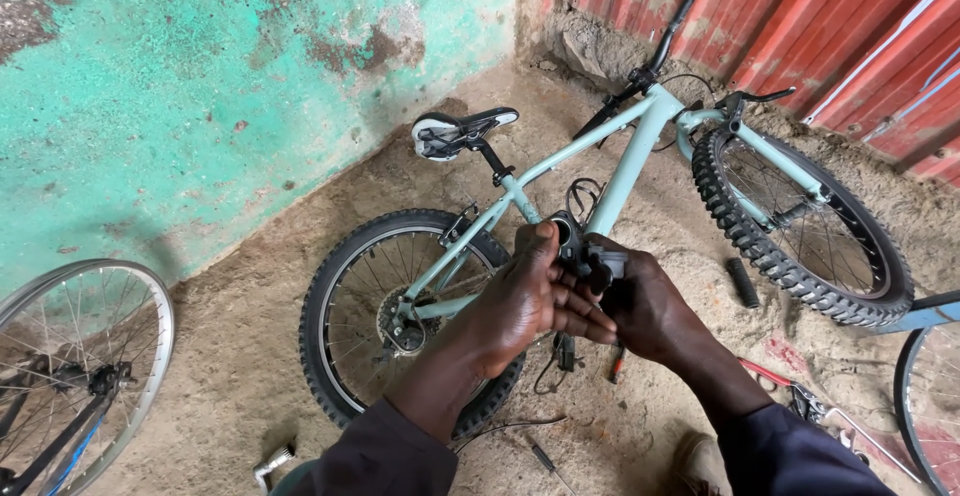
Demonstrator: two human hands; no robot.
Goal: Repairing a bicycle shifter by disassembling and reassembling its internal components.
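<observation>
A pale green bicycle [640,151] lies on its side on the dirt floor, saddle [462,131] toward the turquoise wall, front wheel [800,224] to the right, rear wheel [385,306] to the left. Both my hands meet above the frame's middle. My left hand [530,301] and my right hand [650,301] together grip a small dark and grey bicycle part [585,251], partly hidden by my fingers. The black handlebar [680,11] points up toward the corner.
A loose spoked wheel [75,376] lies at the left edge. Another wheel and a blue frame piece [925,316] show at the right. A black grip [742,282], red-handled tools [765,371], a cable and a pedal [272,462] lie on the dirt. A red corrugated wall stands behind.
</observation>
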